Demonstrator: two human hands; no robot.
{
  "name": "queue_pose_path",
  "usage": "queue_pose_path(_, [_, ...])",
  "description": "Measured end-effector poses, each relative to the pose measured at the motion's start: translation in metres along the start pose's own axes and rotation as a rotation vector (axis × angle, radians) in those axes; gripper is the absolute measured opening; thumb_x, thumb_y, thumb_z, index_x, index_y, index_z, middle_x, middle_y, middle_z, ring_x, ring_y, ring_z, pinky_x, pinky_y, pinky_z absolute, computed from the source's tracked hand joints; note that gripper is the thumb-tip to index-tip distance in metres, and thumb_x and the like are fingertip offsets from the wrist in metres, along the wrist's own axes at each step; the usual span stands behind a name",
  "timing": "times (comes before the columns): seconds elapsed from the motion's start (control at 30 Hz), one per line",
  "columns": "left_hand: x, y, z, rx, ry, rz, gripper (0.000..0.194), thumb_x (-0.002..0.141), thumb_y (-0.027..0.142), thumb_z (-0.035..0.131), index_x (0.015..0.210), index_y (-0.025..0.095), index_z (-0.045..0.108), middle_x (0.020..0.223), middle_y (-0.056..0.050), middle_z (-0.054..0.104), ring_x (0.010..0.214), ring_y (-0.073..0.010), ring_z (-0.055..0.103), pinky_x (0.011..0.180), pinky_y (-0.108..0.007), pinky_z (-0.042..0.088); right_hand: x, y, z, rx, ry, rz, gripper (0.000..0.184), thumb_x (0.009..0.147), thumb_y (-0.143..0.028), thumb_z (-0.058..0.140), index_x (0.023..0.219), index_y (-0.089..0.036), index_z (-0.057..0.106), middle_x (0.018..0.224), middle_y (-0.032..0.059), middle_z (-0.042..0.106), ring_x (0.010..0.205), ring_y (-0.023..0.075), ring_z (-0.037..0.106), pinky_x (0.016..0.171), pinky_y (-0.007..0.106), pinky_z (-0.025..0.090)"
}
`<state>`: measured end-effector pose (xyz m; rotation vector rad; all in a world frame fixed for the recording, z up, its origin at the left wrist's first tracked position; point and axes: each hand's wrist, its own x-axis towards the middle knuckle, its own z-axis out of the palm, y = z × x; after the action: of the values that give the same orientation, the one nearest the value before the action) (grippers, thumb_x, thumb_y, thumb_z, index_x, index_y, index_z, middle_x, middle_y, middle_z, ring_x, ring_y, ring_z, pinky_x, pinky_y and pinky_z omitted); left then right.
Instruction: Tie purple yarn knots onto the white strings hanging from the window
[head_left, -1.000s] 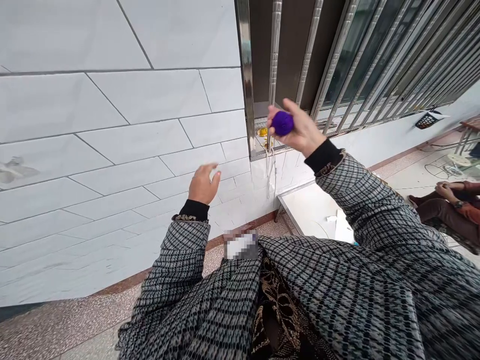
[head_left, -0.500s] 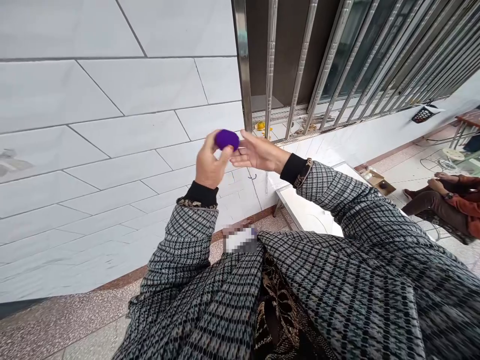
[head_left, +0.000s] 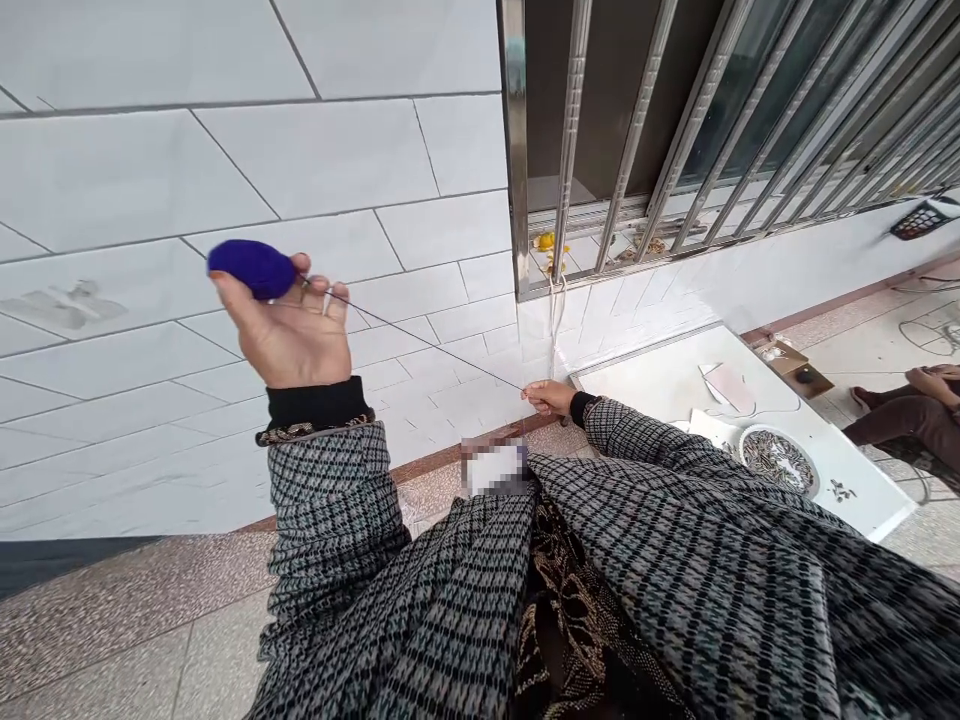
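In my left hand [head_left: 292,325], raised at the left before the tiled wall, is a purple ball of yarn [head_left: 251,268]. It rests against the thumb and fingers, with the other fingertips spread and curled. A thin dark strand of yarn [head_left: 420,338] runs taut from the ball down to the right. My right hand [head_left: 549,397], lower and near the middle, is closed with its fingertips pinching the strand's far end.
White wall tiles [head_left: 247,160] fill the left side. Metal window bars [head_left: 574,120] stand at upper right, with a yellow item [head_left: 545,241] on the sill. At right are a white table [head_left: 847,450] bearing a round tray [head_left: 806,485], a cardboard box [head_left: 821,382] and a seated person [head_left: 892,425].
My hands have moved apart from being close together. The left went left with the yarn ball; the right went down and right, and a strand now stretches between them.
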<state>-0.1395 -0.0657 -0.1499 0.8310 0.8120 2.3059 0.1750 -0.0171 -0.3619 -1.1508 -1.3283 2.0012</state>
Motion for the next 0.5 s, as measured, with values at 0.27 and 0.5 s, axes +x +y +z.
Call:
queue_pose_path(0.27, [-0.022, -0.015, 0.005, 0.035, -0.107, 0.14, 0.073, 0.081, 0.091, 0.06, 0.099, 0.021, 0.054, 0.096, -0.005, 0.067, 0.066, -0.0086, 0.049, 0.057, -0.023, 0.041, -0.002, 0.008, -0.001, -0.075, 0.23, 0.072, 0.019, 0.084, -0.011, 0.081, 0.076, -0.014, 0.064, 0.051, -0.0074, 0.04, 0.043, 0.0054, 0.033, 0.038, 0.018, 0.026])
queue_pose_path(0.5, [-0.099, -0.082, 0.015, 0.421, -0.563, -0.05, 0.061, 0.086, 0.069, 0.074, 0.122, 0.022, 0.06, 0.107, -0.008, 0.069, 0.074, -0.0139, 0.061, 0.065, -0.027, 0.051, -0.038, -0.09, 0.034, 0.076, 0.208, -0.383, 0.025, 0.101, -0.02, 0.066, 0.126, -0.02, 0.066, 0.116, 0.0051, 0.07, 0.074, 0.0061, 0.067, 0.064, 0.016, 0.058])
